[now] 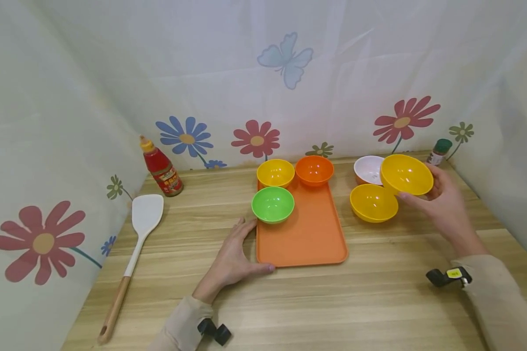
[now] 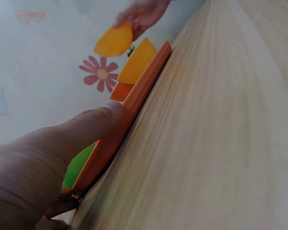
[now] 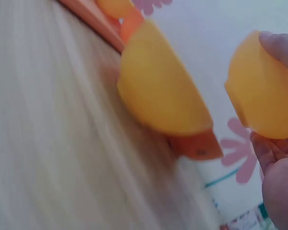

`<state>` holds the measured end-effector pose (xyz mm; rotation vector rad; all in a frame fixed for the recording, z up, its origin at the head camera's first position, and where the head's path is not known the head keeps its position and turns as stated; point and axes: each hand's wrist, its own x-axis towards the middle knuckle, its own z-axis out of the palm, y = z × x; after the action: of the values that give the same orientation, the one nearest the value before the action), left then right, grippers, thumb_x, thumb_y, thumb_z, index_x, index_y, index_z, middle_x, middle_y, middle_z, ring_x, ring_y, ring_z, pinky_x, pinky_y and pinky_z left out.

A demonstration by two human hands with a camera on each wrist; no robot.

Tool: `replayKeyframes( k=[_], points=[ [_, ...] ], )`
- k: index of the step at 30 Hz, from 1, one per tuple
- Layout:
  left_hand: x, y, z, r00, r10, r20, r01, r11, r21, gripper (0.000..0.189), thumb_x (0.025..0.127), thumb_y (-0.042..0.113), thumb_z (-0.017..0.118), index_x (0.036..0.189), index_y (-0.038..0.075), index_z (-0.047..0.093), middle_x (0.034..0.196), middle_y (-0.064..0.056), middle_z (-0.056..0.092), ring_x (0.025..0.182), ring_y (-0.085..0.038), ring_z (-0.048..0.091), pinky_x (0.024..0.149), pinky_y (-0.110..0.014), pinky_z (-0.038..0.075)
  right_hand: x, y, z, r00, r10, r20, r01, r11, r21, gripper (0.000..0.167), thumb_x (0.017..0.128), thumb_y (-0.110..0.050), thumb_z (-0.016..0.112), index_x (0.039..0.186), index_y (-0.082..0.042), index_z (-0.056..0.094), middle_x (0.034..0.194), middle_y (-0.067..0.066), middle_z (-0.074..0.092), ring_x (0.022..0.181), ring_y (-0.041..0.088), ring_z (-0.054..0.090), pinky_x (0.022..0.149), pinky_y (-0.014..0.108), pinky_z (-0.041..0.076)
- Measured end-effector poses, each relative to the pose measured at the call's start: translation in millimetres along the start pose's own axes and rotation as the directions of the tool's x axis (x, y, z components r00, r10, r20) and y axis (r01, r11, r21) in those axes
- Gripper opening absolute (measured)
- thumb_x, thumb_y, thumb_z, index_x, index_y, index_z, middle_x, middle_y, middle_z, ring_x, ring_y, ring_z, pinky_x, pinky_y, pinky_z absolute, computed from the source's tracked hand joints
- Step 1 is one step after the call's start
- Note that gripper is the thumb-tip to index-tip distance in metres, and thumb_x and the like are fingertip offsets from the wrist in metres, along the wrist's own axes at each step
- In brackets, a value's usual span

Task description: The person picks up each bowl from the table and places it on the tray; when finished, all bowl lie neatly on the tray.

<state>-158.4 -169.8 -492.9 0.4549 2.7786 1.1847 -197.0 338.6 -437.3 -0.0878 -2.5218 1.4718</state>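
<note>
My right hand (image 1: 448, 207) holds a yellow bowl (image 1: 406, 174) by its side, thumb near the rim, clear of the tabletop in the right wrist view. Close to it on the table stand a second yellow bowl (image 1: 374, 204) and a bowl with a white inside (image 1: 368, 169), partly hidden by the held one. My left hand (image 1: 230, 258) rests at the near left corner of an orange tray (image 1: 307, 239), thumb straight along the front edge and fingers at the left side. On the tray are a green bowl (image 1: 273, 205), a yellow bowl (image 1: 275, 173) and an orange bowl (image 1: 314, 170).
A red sauce bottle (image 1: 161, 168) with a yellow cap stands at the back left. Before it lies a white spatula (image 1: 147, 214) with a wooden handle. A small green-capped jar (image 1: 439, 151) stands at the back right. Flower-printed curtains border the wooden table (image 1: 355, 302).
</note>
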Motion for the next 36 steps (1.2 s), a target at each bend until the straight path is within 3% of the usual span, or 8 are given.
replayKeyframes(
  k=[10, 21, 24, 30, 36],
  points=[
    [0.3, -1.8, 0.9, 1.0, 0.003, -0.007, -0.003, 1.0, 0.005, 0.129, 0.068, 0.067, 0.102, 0.173, 0.022, 0.041, 0.178, -0.001, 0.039, 0.173, -0.028, 0.012, 0.137, -0.065, 0.018, 1.9, -42.5, 32.4, 0.994, -0.078, 0.079, 0.071, 0.993, 0.089, 0.098, 0.101, -0.032, 0.086, 0.175, -0.016, 0.024, 0.172, 0.016, 0.039, 0.149, 0.034, 0.044, 0.108, 0.003, 0.043],
    [0.9, -1.3, 0.9, 1.0, 0.002, -0.009, -0.002, 1.0, 0.002, 0.128, 0.068, 0.064, 0.103, 0.173, 0.022, 0.042, 0.178, -0.001, 0.04, 0.173, -0.029, 0.013, 0.137, -0.065, 0.017, -2.7, -68.5, 80.9, 0.973, -0.173, 0.152, 0.143, 0.972, 0.188, 0.097, 0.097, -0.026, 0.091, 0.171, -0.014, 0.03, 0.165, 0.011, 0.045, 0.143, 0.029, 0.053, 0.108, 0.009, 0.048],
    [1.0, -1.4, 0.6, 1.0, 0.005, -0.01, -0.005, 1.0, 0.005, 0.129, 0.068, 0.065, 0.103, 0.173, 0.022, 0.042, 0.178, 0.0, 0.041, 0.173, -0.029, 0.013, 0.137, -0.065, 0.018, -6.4, -74.8, 93.2, 0.972, -0.171, 0.162, 0.137, 0.97, 0.203, 0.1, 0.095, -0.027, 0.092, 0.171, -0.011, 0.029, 0.165, 0.011, 0.047, 0.143, 0.029, 0.053, 0.115, 0.019, 0.051],
    [0.8, -1.1, 0.5, 1.0, 0.008, -0.004, -0.008, 1.0, 0.006, 0.128, 0.068, 0.064, 0.103, 0.173, 0.021, 0.041, 0.177, 0.0, 0.041, 0.173, -0.029, 0.013, 0.137, -0.063, 0.018, -10.1, -80.7, 111.3, 0.971, -0.124, 0.205, 0.082, 0.976, 0.203, 0.107, 0.093, -0.033, 0.094, 0.172, -0.01, 0.026, 0.166, 0.012, 0.047, 0.149, 0.034, 0.052, 0.128, 0.056, 0.044],
    [0.1, -0.1, -0.2, 1.0, 0.001, -0.002, -0.001, 1.0, 0.007, 0.128, 0.069, 0.063, 0.103, 0.173, 0.021, 0.041, 0.178, -0.001, 0.04, 0.173, -0.028, 0.013, 0.137, -0.063, 0.017, -11.4, -78.2, 124.9, 0.967, -0.118, 0.224, 0.074, 0.978, 0.197, 0.104, 0.091, -0.031, 0.096, 0.169, -0.008, 0.031, 0.163, 0.012, 0.05, 0.147, 0.034, 0.055, 0.127, 0.057, 0.045]
  ],
)
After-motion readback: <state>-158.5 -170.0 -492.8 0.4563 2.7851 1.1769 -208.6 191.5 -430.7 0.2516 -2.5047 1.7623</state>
